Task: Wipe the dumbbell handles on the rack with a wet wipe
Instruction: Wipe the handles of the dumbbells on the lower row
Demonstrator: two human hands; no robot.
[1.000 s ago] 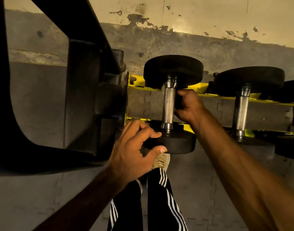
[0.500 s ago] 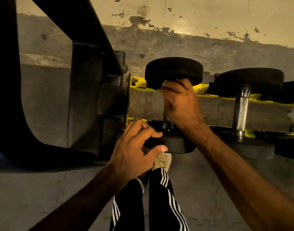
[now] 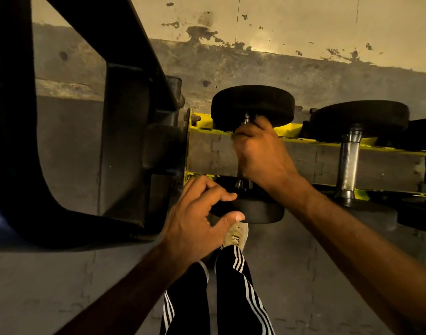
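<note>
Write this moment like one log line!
right hand grips dumbbell handle | left hand curled beside near weight head | wet wipe unseen | next dumbbell untouched

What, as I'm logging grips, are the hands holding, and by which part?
The right hand grips the leftmost dumbbell round its handle; no wipe shows. The left hand holds nothing, its fingers loosely curled.

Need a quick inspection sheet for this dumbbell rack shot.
Surface: yellow rack rail; grey floor below.
Job's things: first dumbbell's handle mostly covered by a hand; second dumbbell's handle bare; wipe not visible.
Clutter: nothing seen.
Grips: right hand wraps the first dumbbell's handle; left hand loosely curled by its near weight, holding nothing visible.
Cables: nothing seen.
Surroundings: black machine frame, stained wall, shoe.
</note>
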